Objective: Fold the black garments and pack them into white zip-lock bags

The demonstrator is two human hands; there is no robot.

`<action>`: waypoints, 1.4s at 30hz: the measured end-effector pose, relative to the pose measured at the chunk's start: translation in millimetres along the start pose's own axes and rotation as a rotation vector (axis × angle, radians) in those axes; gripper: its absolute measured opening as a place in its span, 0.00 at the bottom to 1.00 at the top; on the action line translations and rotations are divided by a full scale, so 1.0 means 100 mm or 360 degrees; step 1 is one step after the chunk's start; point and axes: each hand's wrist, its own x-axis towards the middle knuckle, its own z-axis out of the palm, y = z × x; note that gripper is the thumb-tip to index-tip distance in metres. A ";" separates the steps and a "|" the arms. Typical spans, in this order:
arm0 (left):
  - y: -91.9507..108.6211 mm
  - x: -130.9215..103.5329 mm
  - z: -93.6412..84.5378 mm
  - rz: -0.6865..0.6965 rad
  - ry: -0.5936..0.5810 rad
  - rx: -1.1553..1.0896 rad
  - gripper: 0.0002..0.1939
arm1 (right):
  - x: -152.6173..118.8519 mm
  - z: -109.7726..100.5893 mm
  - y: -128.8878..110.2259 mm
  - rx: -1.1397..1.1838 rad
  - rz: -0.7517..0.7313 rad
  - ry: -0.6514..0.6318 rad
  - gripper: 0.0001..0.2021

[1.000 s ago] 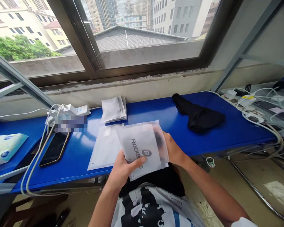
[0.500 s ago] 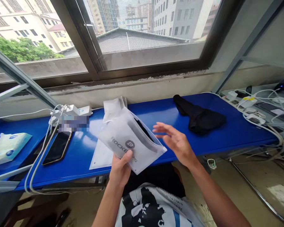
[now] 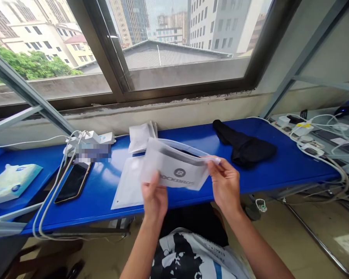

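Between my two hands is a frosted white zip bag [image 3: 174, 164] with "ROCKBROS" lettering and a round logo, held above the front of the blue desk. Something dark shows through near its top opening. My left hand [image 3: 155, 192] grips the bag's lower left part, thumb on the front. At the bag's upper right corner, by the zip end, my right hand [image 3: 225, 182] pinches the edge. Behind and left of the bag, another white bag [image 3: 128, 186] lies flat on the desk. A stack of clear packets [image 3: 141, 135] rests near the wall.
A black cloth item [image 3: 247, 147] lies on the blue desk [image 3: 186, 133] at the right. To the left are a phone [image 3: 74, 182], a power strip with cables [image 3: 90, 139] and a tissue pack [image 3: 14, 182]. Metal frame posts [image 3: 291, 81] stand at both sides.
My right hand has come in from the right and now pinches the bag's corner. The bag has turned more level, its opening now facing up and away.
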 end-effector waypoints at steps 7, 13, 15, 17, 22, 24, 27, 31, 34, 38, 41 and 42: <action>0.46 0.07 0.13 0.1335 -0.0532 0.1196 0.12 | 0.16 -0.15 0.07 -0.0205 -0.0353 0.0140 0.09; 0.35 0.09 0.41 0.1486 -0.1231 0.2100 0.16 | 0.13 -0.19 0.16 -0.0262 -0.0303 -0.0007 0.09; 0.33 0.12 0.43 0.1446 -0.1293 0.2138 0.11 | 0.11 -0.20 0.14 -0.0269 -0.0288 -0.0039 0.08; 0.36 0.14 0.42 0.1382 -0.1382 0.2105 0.07 | 0.10 -0.21 0.12 -0.0277 -0.0283 -0.0072 0.07; 0.50 0.17 0.41 0.1247 -0.1338 0.2181 0.16 | 0.09 -0.23 0.19 -0.0261 -0.0330 -0.0100 0.09; 0.52 0.16 0.48 0.1329 -0.1288 0.2214 0.20 | 0.07 -0.22 0.24 -0.0229 -0.0369 -0.0064 0.09; 0.45 0.09 0.65 0.1550 -0.1400 0.2156 0.22 | 0.01 -0.18 0.26 -0.0196 -0.0463 0.0034 0.07; 0.28 0.03 0.87 0.1615 -0.1566 0.2089 0.10 | -0.06 -0.13 0.18 -0.0372 -0.0611 0.0182 0.06; 0.22 0.06 0.93 0.1565 -0.1557 0.2150 0.10 | -0.05 -0.12 0.13 -0.0509 -0.0687 0.0157 0.05; 0.26 0.13 0.97 0.1465 -0.1473 0.2260 0.09 | 0.09 -0.09 0.15 -0.0544 -0.0766 0.0057 0.06; 0.33 0.21 0.96 0.1509 -0.1309 0.2309 0.09 | 0.23 -0.05 0.11 -0.0540 -0.0819 0.0038 0.07; 0.36 0.24 0.93 0.1553 -0.1238 0.2312 0.09 | 0.29 -0.06 0.07 -0.0539 -0.0852 0.0080 0.08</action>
